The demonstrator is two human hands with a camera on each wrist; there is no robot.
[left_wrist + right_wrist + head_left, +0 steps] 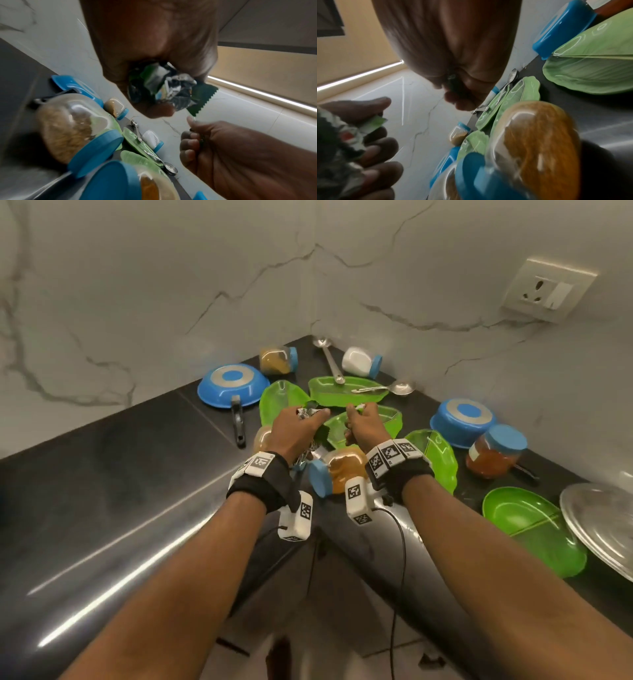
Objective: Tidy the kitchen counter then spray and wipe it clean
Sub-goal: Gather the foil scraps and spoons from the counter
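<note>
Both hands hover over the corner of the black counter, above green leaf-shaped plates. My left hand grips a crumpled bundle of green and silver foil wrappers; the left wrist view shows the wrappers bunched in the fist, a zigzag green edge sticking out. My right hand, fingers curled, pinches a small wrapper scrap close beside the left. The right wrist view shows the right hand with a dark bit in its fingers and the left hand's wrappers.
Lying about are an upturned blue pan, an upturned blue pot, jars with blue lids, two steel spoons, more green plates, and a steel lid. A wall socket is upper right.
</note>
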